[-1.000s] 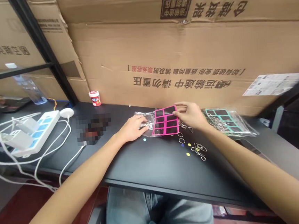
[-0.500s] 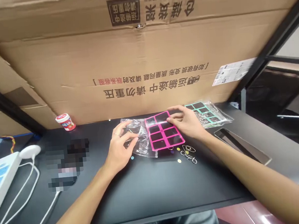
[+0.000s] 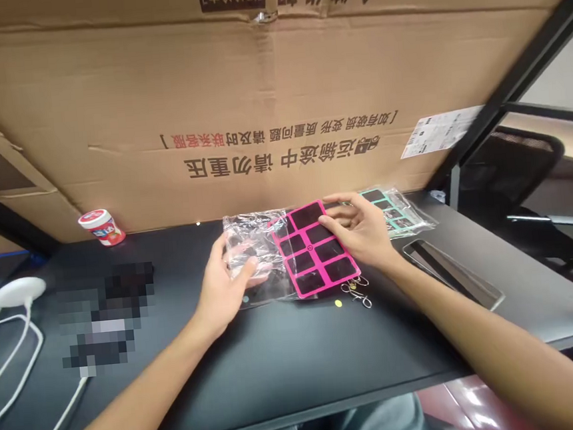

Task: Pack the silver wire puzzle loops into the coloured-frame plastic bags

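Note:
A pink frame with several black windows [image 3: 314,249] lies partly over a clear plastic bag [image 3: 253,241] on the black table [image 3: 299,361]. My left hand [image 3: 225,287] pinches the bag's near edge between thumb and fingers. My right hand [image 3: 361,232] rests on the frame's right side, fingers pressed on it. Small metal rings [image 3: 357,292] and a yellow dot [image 3: 338,303] lie just below the frame. A teal frame in its own bag [image 3: 396,209] sits behind my right hand.
A large cardboard box [image 3: 257,110] stands along the table's back. A red and white pot [image 3: 101,228] is at the back left. White cables and a round white plug [image 3: 15,292] lie at the left. A flat clear tray [image 3: 452,274] is on the right.
The view swung right and closer. My left hand shifted from lying on the bag to gripping and lifting its edge. The pink frame slid further toward me under my right hand.

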`<action>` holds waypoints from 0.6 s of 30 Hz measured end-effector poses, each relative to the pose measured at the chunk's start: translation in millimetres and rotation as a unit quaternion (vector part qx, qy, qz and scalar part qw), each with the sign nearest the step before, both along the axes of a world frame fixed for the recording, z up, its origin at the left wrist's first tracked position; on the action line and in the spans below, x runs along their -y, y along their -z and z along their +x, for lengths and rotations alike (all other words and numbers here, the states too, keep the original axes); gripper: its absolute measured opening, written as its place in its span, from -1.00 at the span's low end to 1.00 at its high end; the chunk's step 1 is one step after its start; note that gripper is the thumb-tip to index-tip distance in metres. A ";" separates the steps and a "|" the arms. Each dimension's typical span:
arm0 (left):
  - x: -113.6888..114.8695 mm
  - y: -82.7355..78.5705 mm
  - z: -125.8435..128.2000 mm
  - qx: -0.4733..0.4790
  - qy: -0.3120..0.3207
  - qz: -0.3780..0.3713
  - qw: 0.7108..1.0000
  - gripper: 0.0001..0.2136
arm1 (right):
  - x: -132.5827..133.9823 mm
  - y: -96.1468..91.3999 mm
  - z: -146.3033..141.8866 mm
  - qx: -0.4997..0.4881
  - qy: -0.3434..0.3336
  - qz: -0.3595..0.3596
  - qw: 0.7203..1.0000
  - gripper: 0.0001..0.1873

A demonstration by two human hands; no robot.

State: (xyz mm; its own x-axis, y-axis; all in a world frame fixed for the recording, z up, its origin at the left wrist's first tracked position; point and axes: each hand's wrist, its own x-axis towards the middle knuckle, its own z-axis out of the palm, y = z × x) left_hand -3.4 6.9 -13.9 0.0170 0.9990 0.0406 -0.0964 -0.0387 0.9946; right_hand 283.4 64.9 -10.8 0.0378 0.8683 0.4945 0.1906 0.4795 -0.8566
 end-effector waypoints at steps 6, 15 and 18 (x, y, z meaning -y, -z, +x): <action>-3.6 -3.2 -2.9 -0.011 0.042 -0.070 0.997 -0.47 | -2.9 7.7 0.7 -0.002 -0.003 0.029 1.000 -0.55; 4.5 2.9 4.0 0.009 0.104 -0.042 0.994 -0.40 | 27.7 8.5 -44.9 0.039 -0.013 0.016 0.999 -0.67; 3.0 0.2 2.1 0.008 0.102 -0.022 0.995 -0.39 | 27.1 11.3 -43.1 0.062 -0.065 0.011 0.996 -0.68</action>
